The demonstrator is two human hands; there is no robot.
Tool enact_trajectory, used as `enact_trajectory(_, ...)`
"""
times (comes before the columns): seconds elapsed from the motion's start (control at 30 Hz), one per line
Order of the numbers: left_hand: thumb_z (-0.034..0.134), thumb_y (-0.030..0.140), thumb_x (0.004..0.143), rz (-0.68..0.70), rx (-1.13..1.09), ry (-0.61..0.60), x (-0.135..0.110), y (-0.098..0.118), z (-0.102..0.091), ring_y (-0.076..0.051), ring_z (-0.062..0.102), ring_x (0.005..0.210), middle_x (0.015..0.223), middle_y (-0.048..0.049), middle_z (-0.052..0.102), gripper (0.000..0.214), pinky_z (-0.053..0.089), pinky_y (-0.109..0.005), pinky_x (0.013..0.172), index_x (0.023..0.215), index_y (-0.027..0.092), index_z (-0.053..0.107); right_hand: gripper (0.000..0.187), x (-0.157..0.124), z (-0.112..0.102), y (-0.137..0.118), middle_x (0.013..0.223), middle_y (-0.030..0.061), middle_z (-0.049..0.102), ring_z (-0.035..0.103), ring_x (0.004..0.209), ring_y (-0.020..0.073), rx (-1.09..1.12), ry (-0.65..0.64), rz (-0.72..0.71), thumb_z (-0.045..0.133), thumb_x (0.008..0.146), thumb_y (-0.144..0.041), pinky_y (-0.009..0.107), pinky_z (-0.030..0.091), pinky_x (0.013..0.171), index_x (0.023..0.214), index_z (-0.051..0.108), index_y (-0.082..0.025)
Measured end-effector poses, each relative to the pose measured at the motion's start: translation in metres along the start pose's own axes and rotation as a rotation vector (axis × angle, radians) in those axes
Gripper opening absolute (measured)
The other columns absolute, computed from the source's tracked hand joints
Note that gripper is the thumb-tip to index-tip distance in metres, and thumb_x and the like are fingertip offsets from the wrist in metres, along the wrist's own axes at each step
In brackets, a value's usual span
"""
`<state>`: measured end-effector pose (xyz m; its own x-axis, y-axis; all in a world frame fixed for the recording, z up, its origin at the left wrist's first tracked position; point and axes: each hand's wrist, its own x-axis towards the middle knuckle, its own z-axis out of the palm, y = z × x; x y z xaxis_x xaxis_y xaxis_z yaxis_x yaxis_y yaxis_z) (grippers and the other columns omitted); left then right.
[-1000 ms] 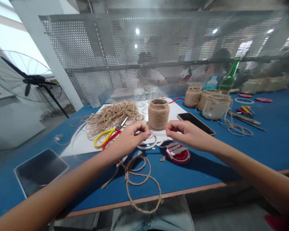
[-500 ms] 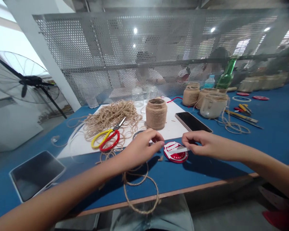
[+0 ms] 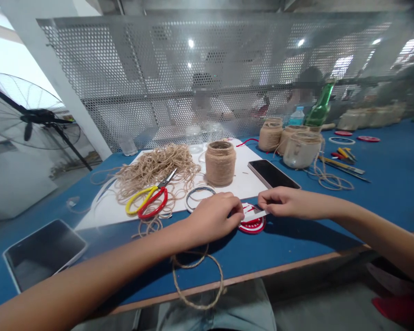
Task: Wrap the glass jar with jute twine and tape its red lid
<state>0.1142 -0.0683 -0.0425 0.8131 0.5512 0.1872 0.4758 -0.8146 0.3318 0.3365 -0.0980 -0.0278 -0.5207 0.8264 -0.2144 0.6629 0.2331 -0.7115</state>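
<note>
A white strip (image 3: 253,214) is pinched narrowly between the thumb and fingers of the right hand (image 3: 286,202), near the front edge of the desk (image 3: 393,202). A red badge (image 3: 251,225) is partly covered by the strip and lies just beneath it. The left hand (image 3: 215,218) is curled at the strip's left end; whether the strip is gripped there cannot be told. A wire ring (image 3: 200,198) is lying just behind the left hand on a white sheet (image 3: 243,179). A jute-wrapped jar (image 3: 220,163), a twine pile (image 3: 155,172) and red-and-yellow scissors (image 3: 150,200) are also placed on the sheet. A twine loop (image 3: 196,276) is draped over the front edge. A phone (image 3: 272,174) is set beside the sheet, a tablet (image 3: 43,253) toward the left corner, and more wrapped jars (image 3: 271,136) toward the back edge.
</note>
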Motion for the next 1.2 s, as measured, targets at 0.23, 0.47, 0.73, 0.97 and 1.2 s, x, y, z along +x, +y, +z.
enact_trajectory(0.23,0.047,0.03,0.082,0.013,0.015,-0.035,0.0,0.003,0.003,-0.015,0.053,0.076,0.08,-0.0016,0.058,0.015,0.038,-0.026,0.065,0.08,0.018,0.056,0.022,0.001,0.004,0.006,0.066,-0.0034,0.037,0.031,0.061,0.0102,-0.042,-0.022,0.002,0.041,0.083,-0.034,0.022,0.029,0.056,0.069,0.043,-0.017)
enact_trajectory(0.47,0.045,0.029,0.082,0.027,0.046,-0.018,0.001,0.001,0.008,-0.015,0.052,0.076,0.079,-0.0022,0.057,0.016,0.038,-0.026,0.065,0.081,0.018,0.056,0.023,0.001,0.002,0.003,0.067,-0.0033,0.035,0.03,0.062,0.0103,0.011,-0.046,-0.017,0.04,0.085,-0.035,0.023,0.029,0.057,0.07,0.042,-0.017)
enact_trajectory(0.73,0.042,0.028,0.082,-0.005,0.061,-0.025,0.003,-0.001,0.008,-0.013,0.051,0.069,0.074,-0.0006,0.057,0.017,0.035,-0.024,0.06,0.076,0.018,0.055,0.022,0.005,0.0,0.007,0.066,-0.0039,0.037,0.032,0.061,0.0099,-0.063,-0.043,-0.015,0.04,0.083,-0.034,0.022,0.03,0.056,0.07,0.043,-0.017)
enact_trajectory(0.97,0.039,0.029,0.08,-0.048,0.196,-0.03,0.006,0.005,0.007,-0.016,0.053,0.066,0.073,-0.0027,0.059,0.022,0.032,-0.026,0.054,0.07,0.018,0.055,0.021,0.011,0.0,0.012,0.069,-0.0016,0.049,0.04,0.062,0.0112,-0.242,-0.02,0.014,0.04,0.083,-0.032,0.022,0.032,0.057,0.074,0.051,-0.016)
enact_trajectory(1.2,0.04,0.03,0.075,-0.128,0.225,-0.118,0.011,0.012,0.003,-0.018,0.055,0.061,0.069,-0.0042,0.062,0.023,0.028,-0.026,0.047,0.066,0.018,0.057,0.02,0.009,-0.001,0.006,0.069,-0.0006,0.052,0.042,0.062,0.0111,-0.244,-0.044,0.026,0.04,0.082,-0.028,0.022,0.034,0.057,0.073,0.052,-0.015)
